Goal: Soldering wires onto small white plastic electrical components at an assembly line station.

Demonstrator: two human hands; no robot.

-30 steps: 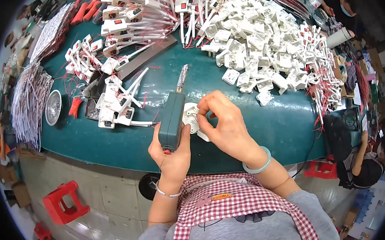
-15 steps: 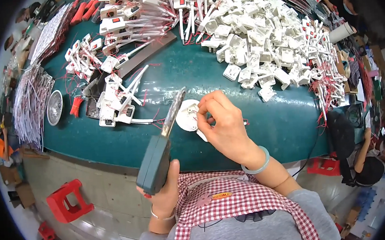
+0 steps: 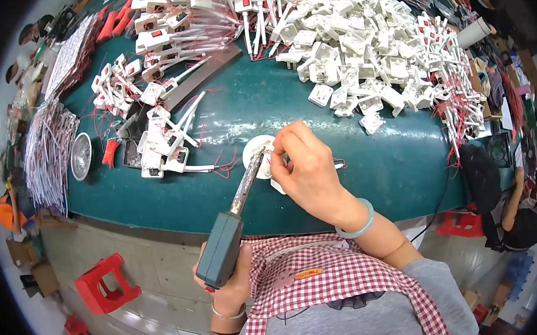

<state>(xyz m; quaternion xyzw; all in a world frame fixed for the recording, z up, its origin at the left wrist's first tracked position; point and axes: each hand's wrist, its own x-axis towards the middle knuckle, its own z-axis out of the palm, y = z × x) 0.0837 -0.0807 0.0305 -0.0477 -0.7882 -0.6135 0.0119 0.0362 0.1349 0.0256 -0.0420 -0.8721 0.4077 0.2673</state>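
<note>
My left hand (image 3: 231, 276) is wrapped round the dark green handle of a soldering iron (image 3: 222, 248). The iron's metal tip reaches up and right to a round white piece (image 3: 251, 149) on the table, where it seems to touch the piece or something on it. At the right side of that piece, my right hand (image 3: 306, 165) has thumb and fingers closed in a pinch. What sits between the fingertips is too small to make out. Part of a white housing (image 3: 277, 185) shows under the right hand, and a red wire end (image 3: 340, 164) sticks out beyond it.
A large heap of white plastic housings (image 3: 360, 49) covers the far right of the green table (image 3: 264, 99). Switch boxes with red wires (image 3: 167, 143) lie to the left, beside a metal bowl (image 3: 81, 157) and a wire bundle (image 3: 110, 153). Red stools (image 3: 105, 283) stand on the floor.
The soldering iron has swung down, its tip moving from above and left of the round white piece onto it. My right hand has stayed almost in place, still pinching.
</note>
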